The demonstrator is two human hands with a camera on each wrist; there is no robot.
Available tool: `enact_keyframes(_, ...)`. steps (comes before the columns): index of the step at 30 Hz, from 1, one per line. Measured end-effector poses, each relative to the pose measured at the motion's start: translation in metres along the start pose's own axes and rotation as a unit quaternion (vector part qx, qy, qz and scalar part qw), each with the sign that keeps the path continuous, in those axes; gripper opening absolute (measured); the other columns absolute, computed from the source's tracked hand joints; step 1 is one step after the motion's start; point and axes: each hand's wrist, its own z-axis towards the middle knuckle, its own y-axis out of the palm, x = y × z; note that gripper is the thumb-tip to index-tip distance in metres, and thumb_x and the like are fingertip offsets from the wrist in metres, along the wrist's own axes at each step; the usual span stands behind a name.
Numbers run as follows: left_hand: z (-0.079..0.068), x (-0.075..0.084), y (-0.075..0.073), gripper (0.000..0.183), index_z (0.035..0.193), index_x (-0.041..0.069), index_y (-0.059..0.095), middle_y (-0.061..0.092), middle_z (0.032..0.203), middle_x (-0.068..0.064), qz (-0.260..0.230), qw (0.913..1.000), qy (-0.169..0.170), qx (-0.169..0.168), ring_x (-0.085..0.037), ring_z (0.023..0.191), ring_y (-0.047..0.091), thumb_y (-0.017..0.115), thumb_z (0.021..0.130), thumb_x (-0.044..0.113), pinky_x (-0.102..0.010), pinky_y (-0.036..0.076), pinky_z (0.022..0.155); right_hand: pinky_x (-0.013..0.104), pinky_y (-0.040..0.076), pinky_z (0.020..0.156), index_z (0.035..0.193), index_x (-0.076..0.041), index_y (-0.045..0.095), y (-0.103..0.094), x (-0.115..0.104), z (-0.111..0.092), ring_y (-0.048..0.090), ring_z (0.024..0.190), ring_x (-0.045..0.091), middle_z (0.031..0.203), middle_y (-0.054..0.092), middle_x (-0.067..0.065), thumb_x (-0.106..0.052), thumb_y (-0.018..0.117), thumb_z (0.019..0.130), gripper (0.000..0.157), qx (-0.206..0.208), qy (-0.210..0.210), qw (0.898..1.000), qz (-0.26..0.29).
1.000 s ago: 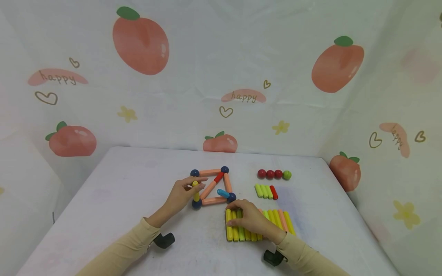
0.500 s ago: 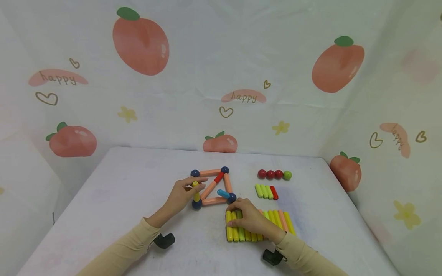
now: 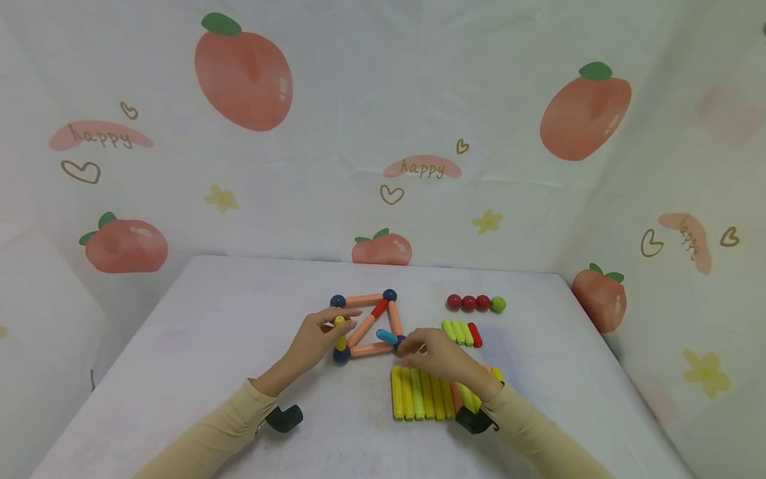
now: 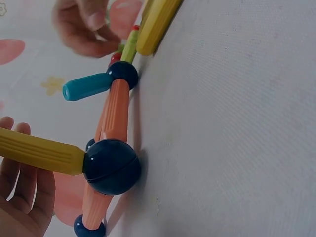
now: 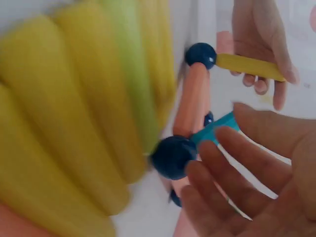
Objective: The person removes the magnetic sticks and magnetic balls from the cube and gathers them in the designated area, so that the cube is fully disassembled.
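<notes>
My left hand [image 3: 312, 338] pinches a yellow magnetic stick [image 4: 44, 152], which stands up from a navy ball [image 4: 112, 168] at the near left corner of a flat frame. That frame has salmon sticks [image 3: 371, 348] along its sides and a salmon-and-red diagonal [image 3: 362, 329]. From its near right ball [image 5: 174, 157] a short blue stick [image 3: 386, 335] juts up at a slant. Right beside this ball hovers my right hand [image 3: 439, 356], fingers loosely bent and nothing seen in them. The left wrist view shows it apart from the blue stick.
A row of yellow, green and salmon sticks [image 3: 419, 394] lies partly under my right forearm. Behind it are short green sticks with a red one [image 3: 475, 334]. Farther back, red balls [image 3: 469, 303] and a green ball [image 3: 498, 304] line up on the white table [image 3: 239, 293].
My right hand has left the near end of the stick row and moved up and away from me to the frame's near right ball. The left hand stays on the yellow stick.
</notes>
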Motion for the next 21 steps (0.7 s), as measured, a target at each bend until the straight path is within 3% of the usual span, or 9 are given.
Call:
enact_keyframes(3,0.000,0.000,0.001,0.031,0.123,0.024,0.070,0.068,0.125,-0.006,-0.002,1.0000,0.001,0.002,-0.016,0.102,0.056,0.064,0.095,0.036,-0.025,0.049,0.084,0.037,0.056,0.091,0.117,-0.010,0.070,-0.005,-0.004,0.009,0.065,0.099,0.019,0.107,0.071,0.003,-0.018,0.069,0.093,0.026,0.037,-0.050,0.998,-0.011)
enact_keyframes(6,0.000,-0.001,0.002,0.031,0.124,0.024,0.069,0.068,0.126,-0.006,-0.004,1.0000,-0.002,0.001,-0.014,0.102,0.056,0.064,0.095,0.037,-0.024,0.049,0.084,0.040,0.057,0.092,0.126,-0.009,0.066,-0.006,-0.006,0.019,0.066,0.102,0.022,0.115,0.070,0.007,-0.016,0.067,0.094,0.033,0.048,-0.085,0.995,-0.024)
enact_keyframes(10,0.000,-0.001,0.002,0.032,0.124,0.022,0.069,0.069,0.120,-0.004,-0.007,1.0000,-0.003,-0.002,-0.014,0.099,0.058,0.064,0.096,0.037,-0.025,0.049,0.084,0.039,0.057,0.093,0.132,-0.009,0.063,-0.006,-0.006,0.031,0.065,0.105,0.021,0.123,0.069,0.007,-0.014,0.066,0.095,0.038,0.026,-0.101,0.994,-0.043)
enact_keyframes(16,0.000,-0.002,0.002,0.029,0.123,0.023,0.070,0.068,0.107,-0.001,-0.023,0.9997,0.011,-0.004,-0.012,0.093,0.056,0.064,0.096,0.032,-0.025,0.048,0.084,0.028,0.057,0.090,0.133,-0.014,0.063,-0.004,-0.004,0.042,0.066,0.099,0.012,0.118,0.072,-0.001,-0.014,0.067,0.094,0.039,0.000,-0.122,0.988,-0.095)
enact_keyframes(21,0.000,-0.002,0.002,0.029,0.122,0.022,0.070,0.068,0.105,0.000,-0.024,0.9996,0.011,-0.004,-0.013,0.092,0.056,0.065,0.095,0.033,-0.025,0.049,0.083,0.027,0.057,0.092,0.131,-0.016,0.065,-0.002,-0.004,0.046,0.065,0.097,0.010,0.122,0.071,-0.004,-0.013,0.068,0.093,0.038,-0.009,-0.134,0.984,-0.118)
